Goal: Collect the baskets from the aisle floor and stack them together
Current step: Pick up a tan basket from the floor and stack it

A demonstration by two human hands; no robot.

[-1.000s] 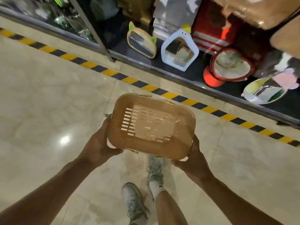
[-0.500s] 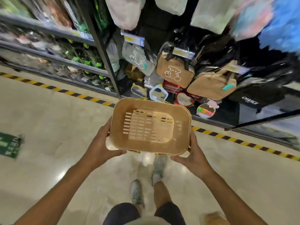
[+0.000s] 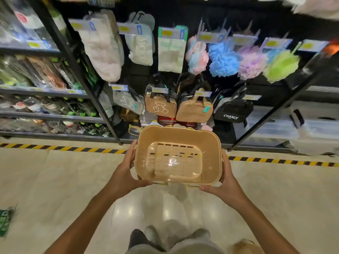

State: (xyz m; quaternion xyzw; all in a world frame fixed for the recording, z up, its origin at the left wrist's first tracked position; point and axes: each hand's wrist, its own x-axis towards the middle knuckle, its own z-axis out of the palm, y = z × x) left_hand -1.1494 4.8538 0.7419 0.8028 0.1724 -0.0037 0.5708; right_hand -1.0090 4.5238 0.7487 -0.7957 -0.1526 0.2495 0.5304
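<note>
Much of the shelving (image 3: 77, 57) in front of you was smeared by motion, so the packets on the left racks could not be read, and a green thing (image 3: 5, 222) on the floor at the left edge was cut off and too blurred to name. At the bottom right a tan, woven-looking object (image 3: 246, 246) was only partly in view — whether it was another basket could not be told. Your feet were blurred as well.

The floor (image 3: 55, 180) was pale, glossy tile with a yellow-and-black striped line (image 3: 64, 148) running along the foot of the shelving. Bath sponges (image 3: 223, 59) in blue, pink and green hung near the top, with tan bags (image 3: 160, 106) and a black bag (image 3: 233, 110) lower down.

You held the tan basket (image 3: 211, 156) out before you, off the floor, its open top facing you and its slotted bottom showing. Your left hand (image 3: 126, 173) gripped its left side, thumb curled under the near edge and fingers up the wall; your right hand (image 3: 226, 182) gripped the right side in the same way — both arms stretched forward.
</note>
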